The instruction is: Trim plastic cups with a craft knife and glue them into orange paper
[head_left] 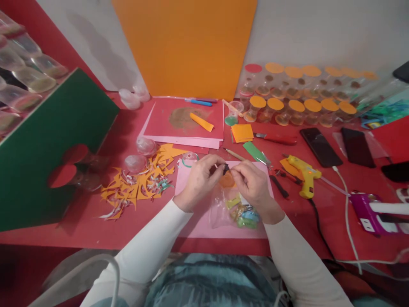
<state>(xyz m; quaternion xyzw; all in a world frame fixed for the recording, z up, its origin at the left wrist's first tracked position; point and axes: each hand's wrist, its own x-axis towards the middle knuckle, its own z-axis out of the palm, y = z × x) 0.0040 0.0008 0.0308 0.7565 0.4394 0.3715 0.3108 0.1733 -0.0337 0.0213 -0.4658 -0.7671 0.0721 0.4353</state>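
In the head view, my left hand pinches a small black piece over the pink sheet. Close beside it, my right hand is closed with thumb and fingertips together at the piece's right side; what they grip is too small to make out. Under the hands is a round orange disc, partly covered. Nearer me lies a clear plastic bag, with small colourful packets at its right. A clear cup with a green rim sits just beyond my left hand.
Orange paper scraps are heaped at left, beside a green board. At right lie a yellow glue gun, its cable, pliers and a phone. Orange-topped clear containers line the back. Red-handled cutters lie before them.
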